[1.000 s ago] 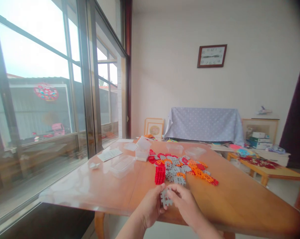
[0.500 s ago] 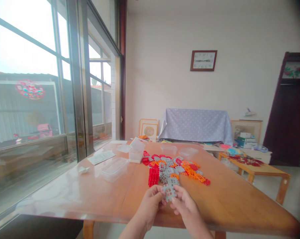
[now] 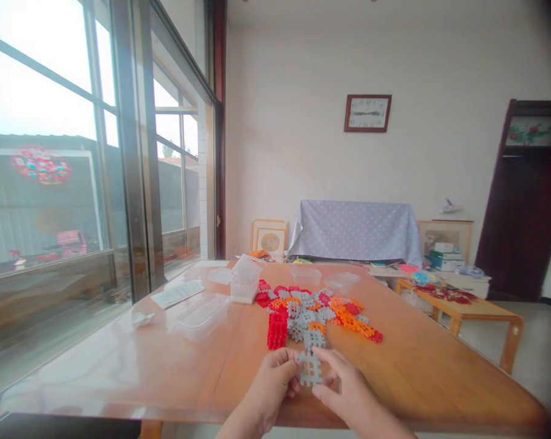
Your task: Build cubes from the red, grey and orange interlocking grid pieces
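Near the front of the table, my left hand point(image 3: 276, 381) pinches the left edge of a grey interlocking plastic block point(image 3: 310, 370), a flat square with notched edges and openings. My right hand point(image 3: 344, 385) holds the same block from the right, its index fingertip by the top corner and its thumb by the bottom corner. Just beyond the block lies a loose heap of grey, orange and red interlocking blocks point(image 3: 308, 317). At the left of this heap stands a stack of red blocks point(image 3: 277, 329).
Left of the heap are a clear plastic lid point(image 3: 202, 314), a translucent box point(image 3: 245, 289), a printed sheet point(image 3: 178, 294) and a crumpled wrapper point(image 3: 142, 319). Clear containers point(image 3: 342, 281) sit near the far edge of the wooden table point(image 3: 417, 366). A low side table point(image 3: 481, 311) stands right.
My right index finger and thumb have spread wider, toward the block's top and bottom corners. The block sits slightly lower in view and turned more upright. The camera has shifted slightly.
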### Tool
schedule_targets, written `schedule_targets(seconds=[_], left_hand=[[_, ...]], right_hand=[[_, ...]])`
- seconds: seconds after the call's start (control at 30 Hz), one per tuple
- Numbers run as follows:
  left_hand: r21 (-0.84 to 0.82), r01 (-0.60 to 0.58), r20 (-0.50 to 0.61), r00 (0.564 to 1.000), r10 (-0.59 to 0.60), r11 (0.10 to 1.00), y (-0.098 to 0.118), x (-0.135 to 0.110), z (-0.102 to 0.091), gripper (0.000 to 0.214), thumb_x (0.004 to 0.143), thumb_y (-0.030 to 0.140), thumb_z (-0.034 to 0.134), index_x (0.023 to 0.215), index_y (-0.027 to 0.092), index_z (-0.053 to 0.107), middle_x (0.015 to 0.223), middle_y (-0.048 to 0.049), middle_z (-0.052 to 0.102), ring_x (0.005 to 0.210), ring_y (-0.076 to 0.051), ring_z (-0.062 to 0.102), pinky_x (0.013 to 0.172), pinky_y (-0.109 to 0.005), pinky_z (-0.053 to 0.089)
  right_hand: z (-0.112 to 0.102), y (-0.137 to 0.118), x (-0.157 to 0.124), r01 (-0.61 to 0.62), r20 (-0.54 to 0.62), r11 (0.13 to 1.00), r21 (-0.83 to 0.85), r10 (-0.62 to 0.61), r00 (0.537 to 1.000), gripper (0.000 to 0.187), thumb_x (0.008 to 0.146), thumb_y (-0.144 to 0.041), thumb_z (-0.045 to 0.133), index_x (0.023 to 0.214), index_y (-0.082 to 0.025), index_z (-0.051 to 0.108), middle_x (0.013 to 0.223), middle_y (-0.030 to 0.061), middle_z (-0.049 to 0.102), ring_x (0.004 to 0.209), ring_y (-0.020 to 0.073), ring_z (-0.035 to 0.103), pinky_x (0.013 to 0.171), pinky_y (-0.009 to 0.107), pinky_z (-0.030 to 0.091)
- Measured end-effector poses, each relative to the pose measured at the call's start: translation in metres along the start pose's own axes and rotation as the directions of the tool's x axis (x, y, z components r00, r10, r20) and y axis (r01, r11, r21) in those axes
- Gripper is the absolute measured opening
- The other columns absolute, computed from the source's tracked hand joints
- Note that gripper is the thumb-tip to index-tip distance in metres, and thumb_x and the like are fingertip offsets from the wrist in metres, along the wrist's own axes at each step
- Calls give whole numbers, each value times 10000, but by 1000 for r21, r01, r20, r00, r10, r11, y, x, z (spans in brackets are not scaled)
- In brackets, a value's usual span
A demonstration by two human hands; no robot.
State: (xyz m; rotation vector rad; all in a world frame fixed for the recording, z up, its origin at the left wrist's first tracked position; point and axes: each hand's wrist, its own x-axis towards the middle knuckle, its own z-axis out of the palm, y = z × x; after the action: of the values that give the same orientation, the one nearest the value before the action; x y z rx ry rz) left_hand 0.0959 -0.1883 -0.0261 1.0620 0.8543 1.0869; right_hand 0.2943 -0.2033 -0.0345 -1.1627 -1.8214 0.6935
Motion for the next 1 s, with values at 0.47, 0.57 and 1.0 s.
schedule_targets(seconds=[0.47, 0.57, 1.0], left_hand=[[35, -107, -77, 991, 109, 994, -3, -6, 7, 458, 727, 523, 743, 988, 192, 566, 779, 19, 629, 488, -63, 492, 478, -195, 322], [16, -103, -82, 991, 104, 995, -4, -5, 6, 462, 712, 522, 750, 983, 192, 572, 783, 13, 638, 488, -66, 500, 476, -195, 327], [3, -123, -77, 989, 123, 992, -17, 8, -8, 477, 755, 504, 702, 1060, 181, 530, 796, 2, 641, 497, -73, 499, 450, -193, 337]], right_hand=[[-43, 39, 68, -111, -103, 986, 122, 124, 987, 511, 691, -393, 749, 1161, -200, 690, 862, 5, 623, 760, 183, 557, 765, 330, 472], [-40, 48, 79, -111, -52, 986, 124, 118, 992, 493, 688, -371, 745, 1144, -190, 693, 838, -5, 604, 780, 182, 552, 768, 321, 462], [-33, 52, 81, -172, 14, 972, 158, 172, 985, 583, 734, -393, 713, 1265, -167, 626, 767, -33, 582, 709, 160, 556, 684, 285, 437]])
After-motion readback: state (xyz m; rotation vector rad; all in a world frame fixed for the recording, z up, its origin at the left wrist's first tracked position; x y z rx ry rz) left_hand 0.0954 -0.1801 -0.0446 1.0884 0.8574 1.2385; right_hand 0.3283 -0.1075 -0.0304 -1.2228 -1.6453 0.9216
